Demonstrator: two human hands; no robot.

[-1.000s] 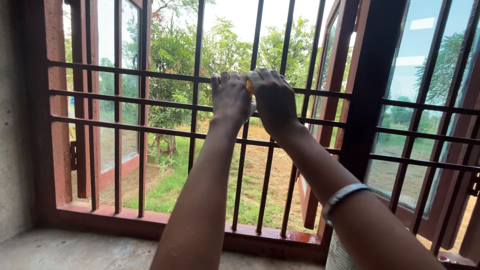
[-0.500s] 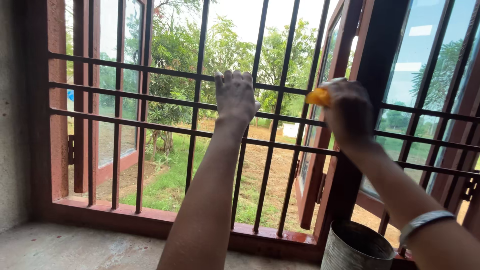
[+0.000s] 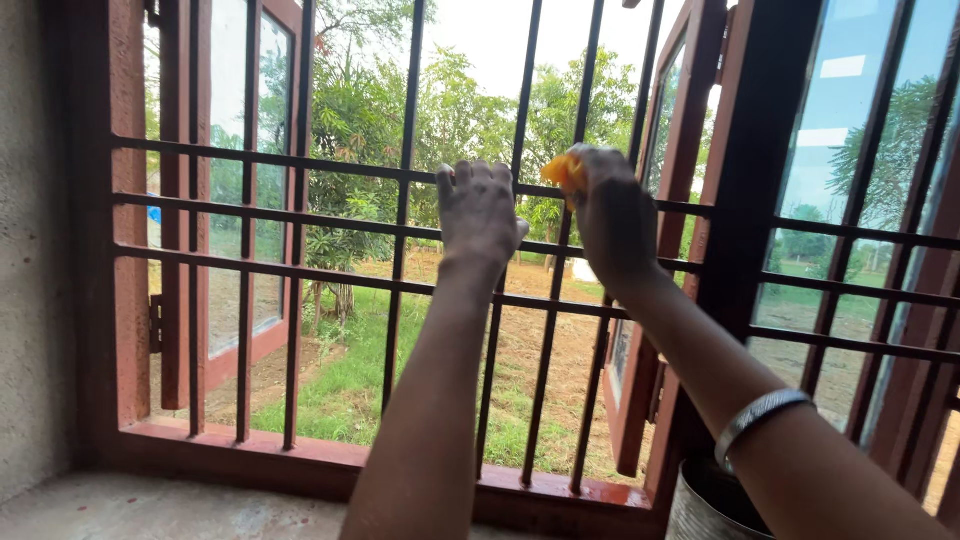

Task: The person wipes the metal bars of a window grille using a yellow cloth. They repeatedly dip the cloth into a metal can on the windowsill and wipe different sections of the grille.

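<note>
While gripping the top horizontal bar [image 3: 300, 165] of the window grille [image 3: 400, 250], left hand [image 3: 478, 208] clenched around it; just beside, right hand [image 3: 612, 215] clasping orange cloth [image 3: 563, 170], pressed against same bar.

Glossy painted metal window grille [image 3: 400, 230]

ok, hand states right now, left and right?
Left hand: closed around a horizontal bar of the window grille.
Right hand: closed on an orange cloth, pressed against the same bar.
</note>
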